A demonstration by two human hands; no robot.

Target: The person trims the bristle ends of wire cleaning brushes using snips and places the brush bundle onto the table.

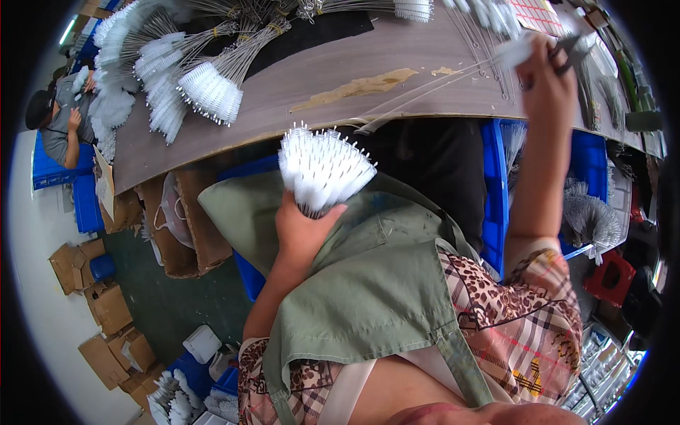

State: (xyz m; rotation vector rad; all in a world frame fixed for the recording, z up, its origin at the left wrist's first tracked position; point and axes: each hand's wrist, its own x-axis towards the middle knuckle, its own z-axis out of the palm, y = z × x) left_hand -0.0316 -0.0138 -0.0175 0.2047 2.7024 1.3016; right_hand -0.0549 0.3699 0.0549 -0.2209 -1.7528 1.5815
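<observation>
In the head view, the left hand (301, 225) grips the narrow lower end of a bunch of white brushes (326, 166), whose bristles fan out toward the table (262, 113). The right hand (549, 71), well apart, is curled around a blurred dark tool (567, 53). From it, the bunch lies leftward and nearer the body; a thin pale strand (367, 128) slants that way.

Looks bristly on the brush bundle (322, 166), matt cloth on the apron (368, 304), smooth plastic on the blue crate (494, 191).
</observation>
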